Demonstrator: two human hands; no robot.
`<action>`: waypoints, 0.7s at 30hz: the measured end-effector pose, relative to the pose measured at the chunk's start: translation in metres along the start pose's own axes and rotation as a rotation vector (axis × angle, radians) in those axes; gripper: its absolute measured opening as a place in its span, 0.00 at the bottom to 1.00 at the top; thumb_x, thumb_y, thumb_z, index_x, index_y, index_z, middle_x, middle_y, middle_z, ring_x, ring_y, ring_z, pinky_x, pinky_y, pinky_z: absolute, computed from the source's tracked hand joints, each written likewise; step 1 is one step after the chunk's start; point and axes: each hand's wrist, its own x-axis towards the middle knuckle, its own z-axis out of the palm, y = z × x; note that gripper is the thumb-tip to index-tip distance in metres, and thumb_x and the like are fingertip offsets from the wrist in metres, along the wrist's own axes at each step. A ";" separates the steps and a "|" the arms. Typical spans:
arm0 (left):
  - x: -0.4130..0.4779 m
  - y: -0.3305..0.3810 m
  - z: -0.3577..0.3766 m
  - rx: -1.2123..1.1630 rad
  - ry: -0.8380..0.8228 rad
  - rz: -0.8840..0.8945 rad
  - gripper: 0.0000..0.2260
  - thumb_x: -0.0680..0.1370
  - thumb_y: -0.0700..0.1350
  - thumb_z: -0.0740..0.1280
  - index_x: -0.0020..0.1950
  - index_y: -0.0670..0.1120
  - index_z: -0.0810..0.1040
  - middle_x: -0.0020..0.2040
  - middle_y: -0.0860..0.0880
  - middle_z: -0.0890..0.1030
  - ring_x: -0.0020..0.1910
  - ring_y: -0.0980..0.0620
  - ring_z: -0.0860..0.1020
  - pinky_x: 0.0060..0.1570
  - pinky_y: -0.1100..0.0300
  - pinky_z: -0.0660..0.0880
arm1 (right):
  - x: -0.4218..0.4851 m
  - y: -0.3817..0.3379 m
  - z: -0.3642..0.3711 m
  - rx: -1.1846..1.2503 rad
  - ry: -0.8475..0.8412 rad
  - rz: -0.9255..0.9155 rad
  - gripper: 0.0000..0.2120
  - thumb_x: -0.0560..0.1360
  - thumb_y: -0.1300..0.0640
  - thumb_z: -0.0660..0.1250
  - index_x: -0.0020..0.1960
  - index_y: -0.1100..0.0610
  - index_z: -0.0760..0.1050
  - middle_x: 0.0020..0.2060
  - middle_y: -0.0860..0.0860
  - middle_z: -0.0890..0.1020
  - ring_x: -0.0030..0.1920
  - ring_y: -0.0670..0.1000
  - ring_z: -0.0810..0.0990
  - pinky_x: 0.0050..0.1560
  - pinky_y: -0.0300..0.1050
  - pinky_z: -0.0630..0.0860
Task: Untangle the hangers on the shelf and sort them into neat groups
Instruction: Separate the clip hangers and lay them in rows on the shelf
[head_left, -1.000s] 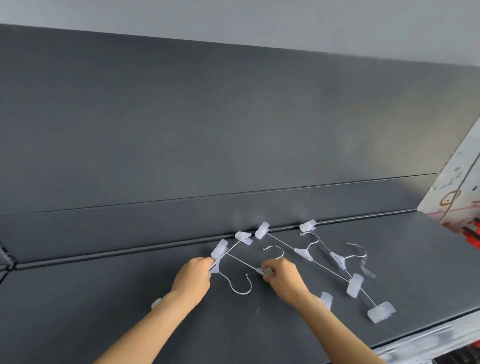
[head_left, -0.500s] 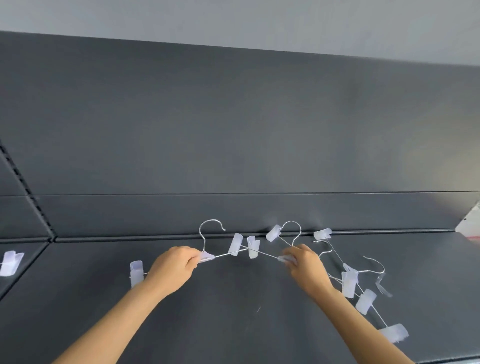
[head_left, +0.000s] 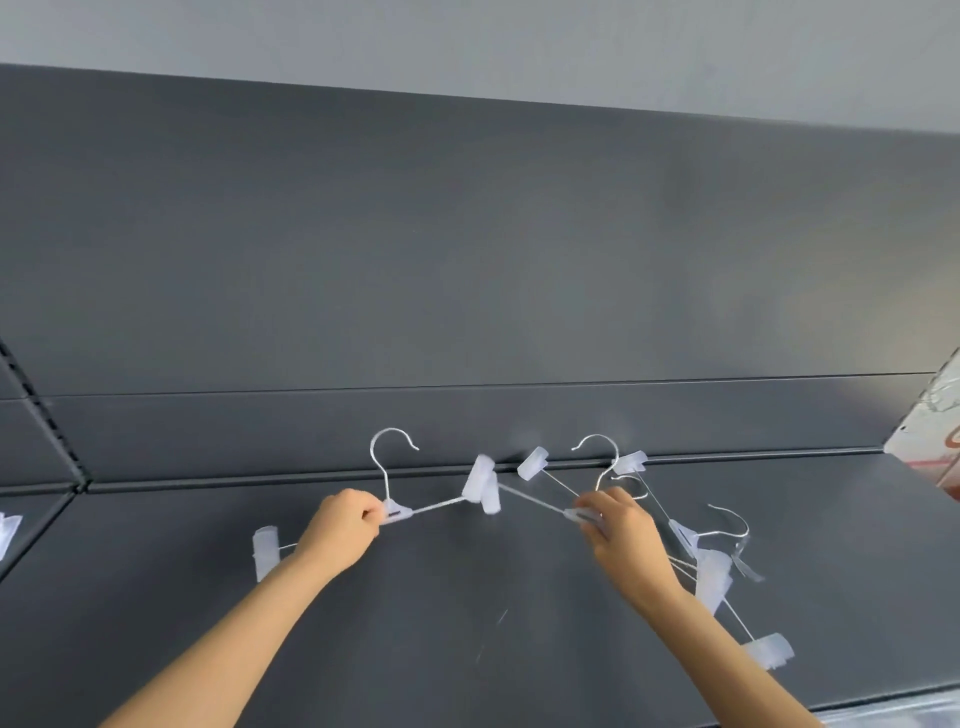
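The left hand (head_left: 343, 535) pinched one translucent white clip hanger with a wire hook (head_left: 397, 512) at its centre, and the right hand (head_left: 621, 535) pinched a second such hanger (head_left: 535, 500), both raised over the dark grey shelf (head_left: 467, 623). Four wire hooks showed in all. The other two sat in a tangle of hangers (head_left: 714, 571) just beside the right hand.

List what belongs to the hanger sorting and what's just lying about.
Job: left hand, gripping one hanger; right hand, pinching another hanger; tangled hangers beside it; shelf.
Lying about: printed box at right edge; back panel.
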 end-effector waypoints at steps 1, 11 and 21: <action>0.003 -0.001 -0.001 -0.019 0.040 -0.025 0.13 0.72 0.34 0.57 0.29 0.47 0.65 0.31 0.48 0.70 0.30 0.50 0.61 0.31 0.60 0.57 | -0.004 0.004 0.001 -0.013 -0.035 -0.021 0.08 0.74 0.64 0.64 0.51 0.56 0.78 0.41 0.45 0.72 0.43 0.50 0.73 0.38 0.31 0.66; -0.012 0.063 0.037 -0.018 -0.187 0.153 0.16 0.74 0.40 0.58 0.28 0.48 0.58 0.27 0.50 0.62 0.30 0.50 0.60 0.32 0.59 0.58 | -0.020 -0.010 0.037 -0.121 -0.222 -0.159 0.14 0.74 0.63 0.62 0.58 0.55 0.76 0.54 0.52 0.79 0.56 0.54 0.74 0.56 0.44 0.71; -0.020 0.082 0.063 0.186 -0.286 0.260 0.03 0.73 0.46 0.65 0.42 0.47 0.74 0.37 0.52 0.75 0.36 0.50 0.70 0.35 0.58 0.65 | -0.012 0.018 -0.003 -0.103 0.011 0.037 0.09 0.74 0.56 0.65 0.53 0.57 0.77 0.48 0.51 0.79 0.53 0.53 0.74 0.46 0.41 0.66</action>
